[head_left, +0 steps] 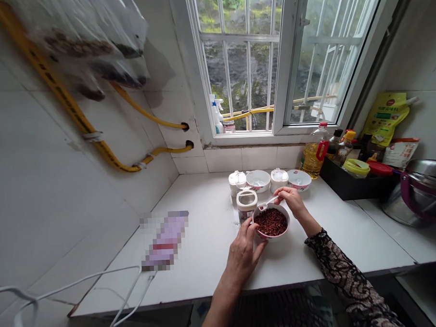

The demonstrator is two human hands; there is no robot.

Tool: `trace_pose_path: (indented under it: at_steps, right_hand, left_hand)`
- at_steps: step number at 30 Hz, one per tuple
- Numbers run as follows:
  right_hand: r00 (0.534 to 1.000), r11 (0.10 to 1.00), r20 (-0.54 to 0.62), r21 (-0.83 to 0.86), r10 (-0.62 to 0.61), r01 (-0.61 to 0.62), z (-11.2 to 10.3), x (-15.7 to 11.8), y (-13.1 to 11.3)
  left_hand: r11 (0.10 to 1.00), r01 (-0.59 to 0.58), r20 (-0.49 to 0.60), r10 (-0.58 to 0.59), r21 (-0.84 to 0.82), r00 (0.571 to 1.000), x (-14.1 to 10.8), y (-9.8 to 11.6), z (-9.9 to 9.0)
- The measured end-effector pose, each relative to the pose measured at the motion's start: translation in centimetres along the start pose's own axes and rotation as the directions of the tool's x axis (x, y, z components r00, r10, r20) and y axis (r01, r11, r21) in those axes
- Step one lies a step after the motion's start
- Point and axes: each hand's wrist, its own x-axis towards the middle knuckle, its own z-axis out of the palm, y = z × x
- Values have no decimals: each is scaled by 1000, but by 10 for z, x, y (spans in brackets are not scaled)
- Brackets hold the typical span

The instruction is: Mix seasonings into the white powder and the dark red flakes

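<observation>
Bowl [271,236] of dark red grains [271,222] stood near the front of the white counter [210,241], and the left hand [242,256] held it from about 8 o'clock, with the fingers curled closed against its side, so this hand was clamped on the bowl. It was not possible to see well whether the bowl rested on the counter or was raised a little from it. The right hand [292,202], coming out of a lace sleeve [338,259], was at about 1 o'clock from the bowl, and its fingers were pinched together on the handle of a small white spoon [268,203]. The long axis of this spoon ran from the hand toward about 8 o'clock, so its head came just over the bowl's rim at about 11 o'clock; what lay on the head was too small to tell. An open jar [247,208] with a white neck stood just beside the bowl on that same side, and the spoon head was between them, nearer to the right hand than to the left one. Behind them stood lidded pots [236,182] and small bowls [257,180], and farther away at about 1 o'clock were an oil bottle [313,154] and a black tray [356,186].
</observation>
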Motion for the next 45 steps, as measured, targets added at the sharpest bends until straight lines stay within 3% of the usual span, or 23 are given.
trace_pose_path:
  at_steps: [2,5,7,9,11,13,15,18,22,26,31,35,45]
  right_hand:
    - [998,998,-31,8,-61,62,4,0,-1]
    - [960,962,-82,-77,-267,261,16,-4,-4]
    - [887,867,-41,-238,-459,438,26,-8,-6]
    - [772,677,120,-411,-624,611,33,-13,-7]
    - [656,480,290,-492,-697,727,37,-16,-8]
    - [610,414,329,-501,-721,760,33,-17,-10]
    - [638,467,237,-507,-732,724,25,-17,-11]
    - [737,590,99,-532,-669,607,10,-16,-12]
    - [853,640,187,-589,-487,494,6,-16,-6]
    - [887,677,298,-573,-353,461,17,-17,1]
    - [971,889,179,-401,-159,220,16,-15,1]
    - [995,970,83,-235,-51,70,9,-12,-2]
    - [997,986,64,-154,-49,58,6,-10,-7]
  left_hand:
    - [1000,3,0,-3,0,1000,0,0,1]
    - [1000,1,-9,-1,6,1000,-1,-1,2]
    - [1000,0,-12,1,8,1000,-1,-1,2]
    - [1000,-2,-13,2,3,1000,0,-1,2]
    - [1000,-5,-14,5,-3,1000,0,-1,2]
    - [1000,-4,-13,4,-5,1000,0,0,2]
    - [1000,1,-3,-1,-4,1000,0,0,1]
    - [1000,8,13,-8,1,1000,0,0,1]
    - [1000,3,6,-3,0,1000,0,-1,0]
    - [1000,0,1,0,4,1000,-1,-1,0]
    - [1000,6,1,-6,9,1000,-2,-2,1]
    - [1000,-3,2,3,12,1000,-1,-1,0]
    - [1000,3,-1,-3,11,1000,0,1,-2]
